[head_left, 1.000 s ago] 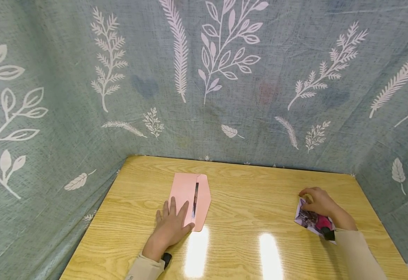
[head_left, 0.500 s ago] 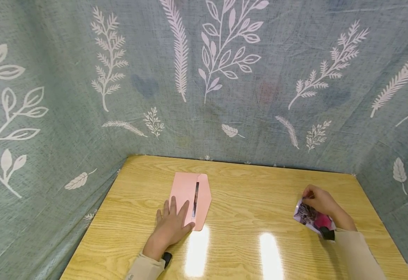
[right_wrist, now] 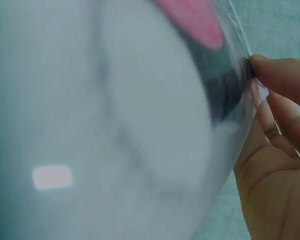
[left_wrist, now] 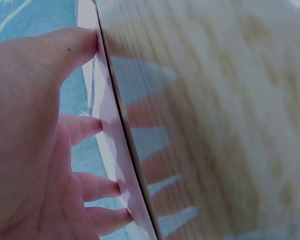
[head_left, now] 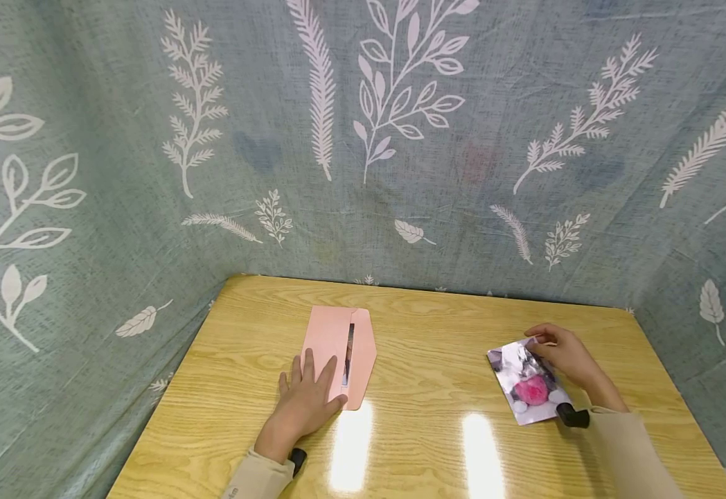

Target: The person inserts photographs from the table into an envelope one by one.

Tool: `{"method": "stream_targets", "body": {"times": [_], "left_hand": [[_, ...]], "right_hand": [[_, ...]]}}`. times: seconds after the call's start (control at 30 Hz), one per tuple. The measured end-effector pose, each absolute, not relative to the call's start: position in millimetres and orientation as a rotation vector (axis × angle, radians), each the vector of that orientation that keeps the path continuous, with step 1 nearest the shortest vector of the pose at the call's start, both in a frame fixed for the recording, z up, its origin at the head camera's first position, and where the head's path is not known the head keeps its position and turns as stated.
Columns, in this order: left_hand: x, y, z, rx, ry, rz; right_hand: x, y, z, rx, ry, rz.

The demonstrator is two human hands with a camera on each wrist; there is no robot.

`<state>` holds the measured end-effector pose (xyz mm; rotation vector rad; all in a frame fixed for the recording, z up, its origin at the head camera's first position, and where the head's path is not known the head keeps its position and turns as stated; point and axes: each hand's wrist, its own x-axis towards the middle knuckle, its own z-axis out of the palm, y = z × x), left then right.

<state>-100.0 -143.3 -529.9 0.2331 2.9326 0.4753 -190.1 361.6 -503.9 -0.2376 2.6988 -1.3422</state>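
Observation:
A pink envelope point(head_left: 325, 333) lies on the left part of the table with its pointed flap point(head_left: 363, 360) open to the right. A dark strip of a picture point(head_left: 348, 353) shows at its mouth. My left hand point(head_left: 303, 402) rests on the envelope's near part with fingers spread; in the left wrist view the fingertips point(left_wrist: 112, 188) touch the pink paper. On the right, my right hand point(head_left: 565, 357) pinches the upper edge of a glossy photo card point(head_left: 519, 381) with a pink shape on it. The right wrist view shows thumb and fingers point(right_wrist: 282, 77) at the card's point(right_wrist: 155, 100) edge.
The wood-grain table point(head_left: 425, 346) has two bright light reflections near its front. A grey-green curtain point(head_left: 338, 229) with white leaf prints hangs behind the table and along both sides. A dark wrist camera point(head_left: 571, 416) sits beside the card's near corner.
My right hand has lifted the photo card and brought it leftward, turning its glossy face towards the head camera. My left hand and the envelope have stayed in place.

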Motion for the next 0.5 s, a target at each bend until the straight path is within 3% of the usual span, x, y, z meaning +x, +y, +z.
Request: {"method": "stream_targets", "body": {"times": [0.5], "left_hand": [[-99, -142, -528, 0.220, 2.923, 0.464]], "right_hand": [[-188, 322, -525, 0.148, 2.430, -1.796]]}}
